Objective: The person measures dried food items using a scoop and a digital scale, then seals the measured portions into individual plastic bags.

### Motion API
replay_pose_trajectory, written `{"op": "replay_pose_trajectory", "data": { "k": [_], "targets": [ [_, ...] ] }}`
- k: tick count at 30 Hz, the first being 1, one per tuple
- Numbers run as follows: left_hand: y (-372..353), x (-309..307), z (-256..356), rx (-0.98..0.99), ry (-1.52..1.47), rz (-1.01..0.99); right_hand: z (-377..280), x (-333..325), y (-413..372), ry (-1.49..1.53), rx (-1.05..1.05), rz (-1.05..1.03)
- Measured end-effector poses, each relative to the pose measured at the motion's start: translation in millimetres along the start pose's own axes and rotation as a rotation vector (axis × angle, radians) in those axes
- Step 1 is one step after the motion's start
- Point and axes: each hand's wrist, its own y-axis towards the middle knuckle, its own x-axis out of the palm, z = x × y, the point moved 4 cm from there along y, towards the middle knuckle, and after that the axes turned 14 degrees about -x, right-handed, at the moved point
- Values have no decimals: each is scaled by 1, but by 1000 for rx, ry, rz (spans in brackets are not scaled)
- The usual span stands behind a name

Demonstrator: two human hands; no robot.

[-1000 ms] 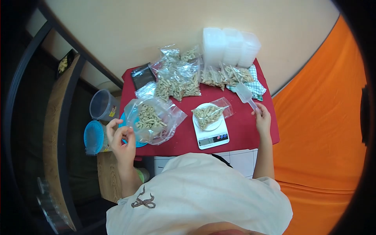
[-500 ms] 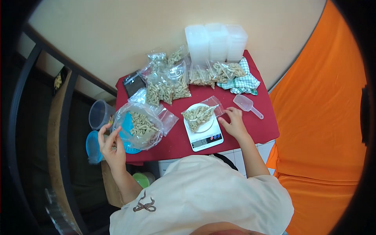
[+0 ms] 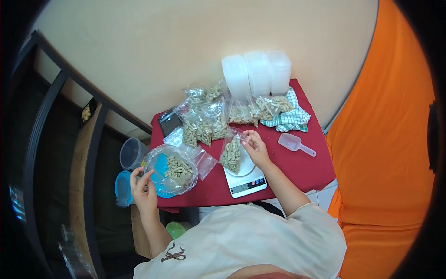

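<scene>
My right hand [image 3: 254, 147] pinches the top of a small clear bag of pale snack pieces [image 3: 231, 156] and holds it upright over the white plate on a digital kitchen scale [image 3: 245, 182]. My left hand [image 3: 143, 191] rests with fingers apart at the near rim of a big open clear bag of the same snacks [image 3: 173, 169], which lies over a blue lid at the left edge of the red table [image 3: 302, 167].
A clear plastic scoop [image 3: 293, 143] lies right of the scale. Several filled bags [image 3: 204, 123] and stacked white containers [image 3: 257, 74] sit at the back, beside a green checked cloth [image 3: 289, 118]. A grey tub [image 3: 132, 153] stands left, an orange surface right.
My right hand let go of the scoop, which now lies on the table, moved left to the scale and lifted the small bag upright. My left hand stayed by the big bag.
</scene>
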Motion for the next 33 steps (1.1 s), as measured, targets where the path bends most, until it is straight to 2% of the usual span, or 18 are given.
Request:
{"op": "replay_pose_trajectory", "data": {
  "k": [2, 3, 4, 6, 8, 10, 12, 15, 18, 22, 23, 24, 26, 29, 31, 33],
  "targets": [
    [0, -1, -3, -67, -36, -5, -16, 18, 2, -183, -229, -157],
    [1, 1, -6, -8, -37, 5, -33, 30, 2, -275, -340, -234],
    [0, 1, -7, 48, -36, 13, -44, 42, -2, -268, -339, -250],
    [-3, -1, -7, -9, -39, 20, -66, 62, -13, -312, -452, -292],
    [-3, -1, -9, 37, -13, 30, -76, 65, -17, -319, -490, -305],
    [-3, -2, -6, -21, -42, 30, -79, 51, -13, -233, -561, -154],
    [-3, -1, -7, -20, -64, 11, -90, 37, -7, -310, -611, -179],
    [-1, 2, -12, 29, -93, 43, -110, 16, -2, -433, -897, -165],
    [-2, 1, -10, 25, -74, 47, -123, -11, -3, -575, -970, -146],
    [-1, 1, -9, 12, -111, 46, -103, -40, -23, -684, -932, -219],
    [0, 2, -16, -25, -131, 33, -87, -46, -30, -658, -806, -295],
    [1, 2, -16, -36, -142, 38, -85, -41, -30, -629, -677, -369],
    [2, -1, -12, -33, -99, 24, -96, -29, -35, -738, -738, -493],
    [3, 0, -13, -34, -97, 24, -95, -20, -33, -716, -680, -598],
    [4, -1, -12, -8, -93, 23, -90, -15, -28, -831, -510, -673],
    [4, -1, -11, -23, -81, 16, -98, -6, -20, -901, -432, -724]
  ]
}}
